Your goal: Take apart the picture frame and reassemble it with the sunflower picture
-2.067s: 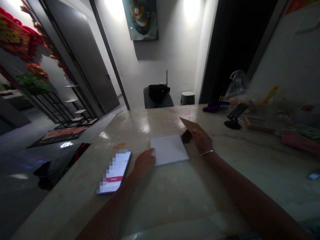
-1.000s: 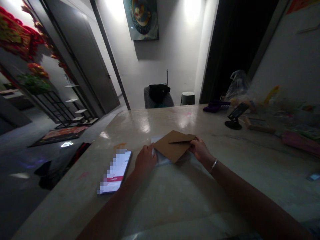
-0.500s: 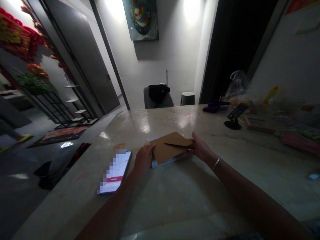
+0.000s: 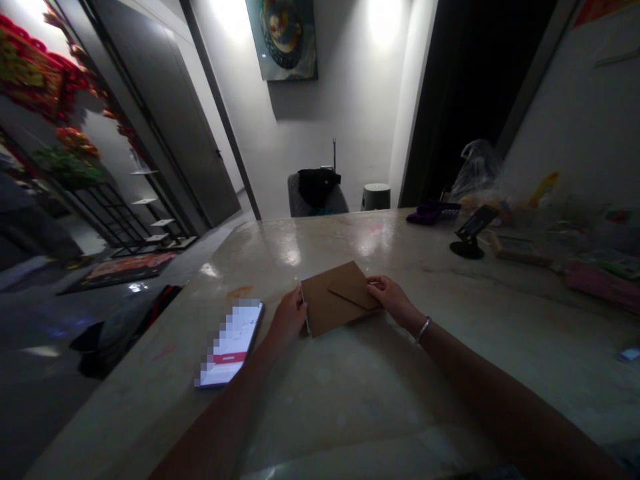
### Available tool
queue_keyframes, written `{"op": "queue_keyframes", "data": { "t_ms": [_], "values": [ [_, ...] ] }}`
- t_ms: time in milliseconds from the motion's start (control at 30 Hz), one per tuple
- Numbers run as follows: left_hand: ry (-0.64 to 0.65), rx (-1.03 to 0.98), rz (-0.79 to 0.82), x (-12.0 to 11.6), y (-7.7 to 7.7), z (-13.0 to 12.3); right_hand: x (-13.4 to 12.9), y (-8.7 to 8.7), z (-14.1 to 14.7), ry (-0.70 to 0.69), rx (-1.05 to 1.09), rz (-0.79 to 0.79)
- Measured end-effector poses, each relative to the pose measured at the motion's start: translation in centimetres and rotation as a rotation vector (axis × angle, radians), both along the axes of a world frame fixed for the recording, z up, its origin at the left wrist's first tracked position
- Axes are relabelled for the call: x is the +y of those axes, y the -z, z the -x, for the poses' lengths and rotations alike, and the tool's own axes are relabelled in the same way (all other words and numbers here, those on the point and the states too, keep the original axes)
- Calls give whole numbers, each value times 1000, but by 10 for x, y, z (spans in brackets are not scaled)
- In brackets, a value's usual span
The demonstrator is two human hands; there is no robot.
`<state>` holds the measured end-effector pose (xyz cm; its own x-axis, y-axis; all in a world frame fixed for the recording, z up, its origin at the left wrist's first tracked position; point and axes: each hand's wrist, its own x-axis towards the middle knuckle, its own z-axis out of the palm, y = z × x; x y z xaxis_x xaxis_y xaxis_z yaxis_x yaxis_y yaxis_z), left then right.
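Observation:
A brown paper envelope (image 4: 325,303) lies tilted over the marble table, its pointed flap folded down on the upper face. Along its left side shows a thin white edge of something beneath, mostly hidden. My left hand (image 4: 289,315) holds the envelope's left edge, with the thumb near the front. At the right end, my right hand (image 4: 393,299) has its fingers closed on the envelope beside the flap, and a silver bangle circles that wrist. A lit phone (image 4: 233,347), partly pixelated, rests just left of my left forearm.
The pale marble table (image 4: 340,413) spans the foreground. A black phone stand (image 4: 470,237), a wooden frame (image 4: 517,247) and a purple item (image 4: 427,212) sit to the right, with plastic bags (image 4: 477,170) behind. Beyond the far edge is a chair (image 4: 317,200) with black cloth.
The flap has gone from raised to lying flat on the envelope. My right hand has shifted slightly left and down; the white item underneath is now more covered.

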<state>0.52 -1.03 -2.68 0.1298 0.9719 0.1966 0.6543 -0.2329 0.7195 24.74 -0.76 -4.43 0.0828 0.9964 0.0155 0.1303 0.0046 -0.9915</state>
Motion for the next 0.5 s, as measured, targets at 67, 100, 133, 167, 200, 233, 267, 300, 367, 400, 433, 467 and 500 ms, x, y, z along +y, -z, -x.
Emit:
{"op": "queue_keyframes", "data": {
  "t_ms": [67, 100, 133, 167, 200, 233, 267, 300, 367, 400, 433, 467, 500],
  "values": [
    [-8, -13, 15, 0, 0, 0, 1, 1, -1, 27, -28, -21],
    [-11, -14, 18, 0, 0, -1, 2, 2, -1, 46, -41, -36],
    [-14, -11, 18, 0, 0, -1, 2, 2, -2, 68, -53, -51],
    [-19, -5, 12, 0, 1, -2, 3, 2, -2, 92, -62, -66],
    [-20, 2, 5, 0, 1, -2, 3, 2, -3, 112, -69, -76],
    [-15, 7, -3, -1, 1, -3, 3, 2, -3, 126, -75, -82],
    [-1, 8, -7, -1, 1, -3, 3, 2, -3, 133, -81, -83],
    [19, 6, -7, -1, 1, -4, 3, 3, -4, 134, -88, -81],
    [50, -5, -2, -1, 1, -5, 4, 3, -4, 116, -105, -66],
    [51, -9, 1, -1, 1, -5, 4, 3, -4, 104, -116, -55],
    [43, -8, 4, -1, 1, -5, 4, 4, -4, 94, -127, -44],
    [30, -3, 8, 0, 1, -5, 5, 4, -4, 84, -142, -36],
    [18, 4, 12, 0, 2, -5, 6, 5, -4, 71, -160, -33]
  ]
}}
